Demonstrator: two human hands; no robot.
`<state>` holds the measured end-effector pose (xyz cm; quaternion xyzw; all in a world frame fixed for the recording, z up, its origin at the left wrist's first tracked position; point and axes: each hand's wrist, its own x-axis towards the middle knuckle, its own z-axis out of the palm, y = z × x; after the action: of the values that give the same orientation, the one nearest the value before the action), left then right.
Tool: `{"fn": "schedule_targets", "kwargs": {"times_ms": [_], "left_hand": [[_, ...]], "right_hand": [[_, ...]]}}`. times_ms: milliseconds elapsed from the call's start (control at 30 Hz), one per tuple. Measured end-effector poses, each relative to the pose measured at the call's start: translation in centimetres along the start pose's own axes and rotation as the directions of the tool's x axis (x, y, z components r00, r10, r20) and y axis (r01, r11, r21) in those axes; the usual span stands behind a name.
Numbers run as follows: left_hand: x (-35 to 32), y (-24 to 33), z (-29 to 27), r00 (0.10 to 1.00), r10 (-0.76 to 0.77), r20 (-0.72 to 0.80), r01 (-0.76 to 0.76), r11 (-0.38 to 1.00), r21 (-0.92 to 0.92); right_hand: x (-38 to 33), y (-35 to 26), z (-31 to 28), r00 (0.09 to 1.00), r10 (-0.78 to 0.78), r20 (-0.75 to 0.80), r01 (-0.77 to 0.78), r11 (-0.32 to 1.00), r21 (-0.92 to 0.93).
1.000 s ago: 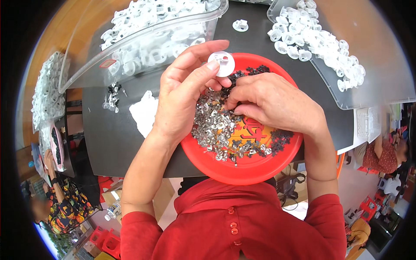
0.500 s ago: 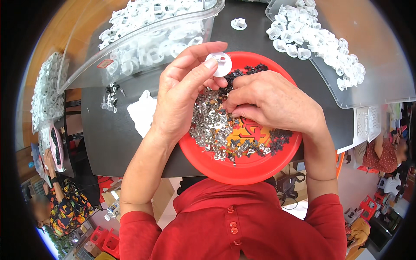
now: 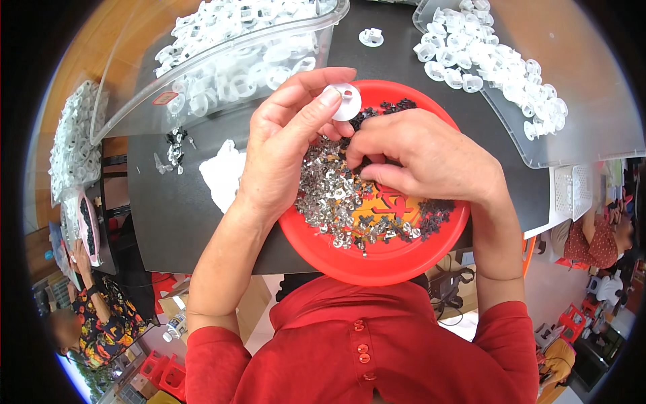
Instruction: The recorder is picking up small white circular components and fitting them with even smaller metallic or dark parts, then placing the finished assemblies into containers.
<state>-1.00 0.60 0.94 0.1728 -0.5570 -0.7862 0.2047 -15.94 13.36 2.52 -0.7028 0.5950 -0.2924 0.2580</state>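
Between the thumb and fingers of my left hand (image 3: 276,141) is a white round plastic piece (image 3: 348,106), a flat disc with a small opening, raised over the far left rim of a red tray (image 3: 373,275). My right hand (image 3: 431,151) is low over the tray, its fingers curled in among the small parts. Its fingertips are close together, and what they hold, if anything, is hidden. Shiny metal pieces (image 3: 326,195) are heaped in the tray's left half. Small black pieces (image 3: 436,212) lie at its right and far side.
A clear bin (image 3: 222,94) full of white pieces stands at the far left. More white pieces (image 3: 464,54) lie in a clear tray (image 3: 579,128) at the right. A single white piece (image 3: 371,37), a crumpled white tissue (image 3: 222,175) and a few small parts (image 3: 176,148) rest on the dark table (image 3: 175,229).
My right hand's thumb and index finger have shifted slightly and parted a little over the small parts. The left hand and its white disc have barely moved.
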Motion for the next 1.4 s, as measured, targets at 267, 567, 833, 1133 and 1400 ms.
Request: {"fn": "schedule_targets", "kwargs": {"times_ms": [267,567,833,1133,1400], "left_hand": [[-0.1,0.0,0.1,1.0,0.002,-0.009,-0.001,1.0,0.026],[-0.1,0.0,0.2,1.0,-0.003,-0.008,0.003,0.999,0.041],[-0.4,-0.3,0.3,0.999,0.035,0.019,-0.034,0.999,-0.041],[-0.2,-0.4,1.3,0.902,0.418,0.107,-0.407,0.74,0.536],[-0.5,-1.3,0.7,0.921,0.388,0.031,-0.366,0.836,0.409]], "right_hand": [[0.0,0.0,0.4,0.996,0.036,0.088,-0.027,0.994,-0.106],[0.0,-0.2,0.4,0.995,0.038,0.094,-0.025,0.991,-0.135],[-0.5,-0.6,-3.4,0.998,0.055,0.011,-0.056,0.942,0.332],[-0.6,0.1,-3.7,0.885,0.465,-0.014,-0.316,0.623,0.715],[0.2,-0.6,-2.5,0.877,0.481,0.008,-0.331,0.592,0.735]]}}
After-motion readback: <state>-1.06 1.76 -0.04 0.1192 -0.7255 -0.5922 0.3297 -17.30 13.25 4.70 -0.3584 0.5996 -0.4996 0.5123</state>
